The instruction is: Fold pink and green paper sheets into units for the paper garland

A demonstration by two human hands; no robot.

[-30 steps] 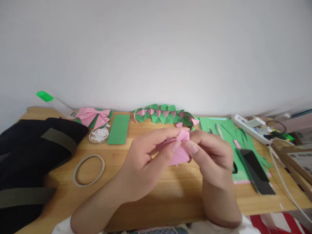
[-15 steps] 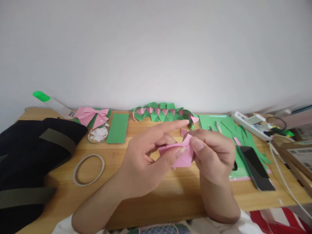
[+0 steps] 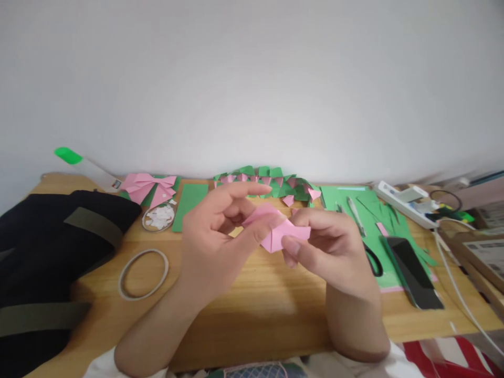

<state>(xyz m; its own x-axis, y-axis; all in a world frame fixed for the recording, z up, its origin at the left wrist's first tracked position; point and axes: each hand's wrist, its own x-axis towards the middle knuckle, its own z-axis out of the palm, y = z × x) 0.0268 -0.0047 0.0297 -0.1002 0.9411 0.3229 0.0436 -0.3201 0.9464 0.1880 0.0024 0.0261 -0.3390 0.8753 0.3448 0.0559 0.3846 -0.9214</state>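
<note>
A small piece of folded pink paper (image 3: 275, 237) is held between my two hands above the table. My left hand (image 3: 220, 236) pinches its left side with the thumb on top, the index finger stretched out over it. On the other side, my right hand (image 3: 331, 244) grips the right end between thumb and fingers. The paper's underside is hidden by the fingers. Behind my hands, a row of folded green and pink paper pieces (image 3: 264, 172) lies along the wall, with small pink pieces (image 3: 289, 200) in front of it.
At left are a tape roll (image 3: 123, 278), white scraps in a ring (image 3: 159, 216), a pink paper bow (image 3: 151, 186), a green sheet (image 3: 191, 202) and black cloth (image 3: 47, 231). At right lie a phone (image 3: 413, 270), black scissor handles (image 3: 374, 261), green paper (image 3: 388, 247) and a power strip (image 3: 407, 202).
The pink paper has turned and shifted a little left and up. My left hand has moved left, and my right hand has changed its hold, now lower on the paper's right end.
</note>
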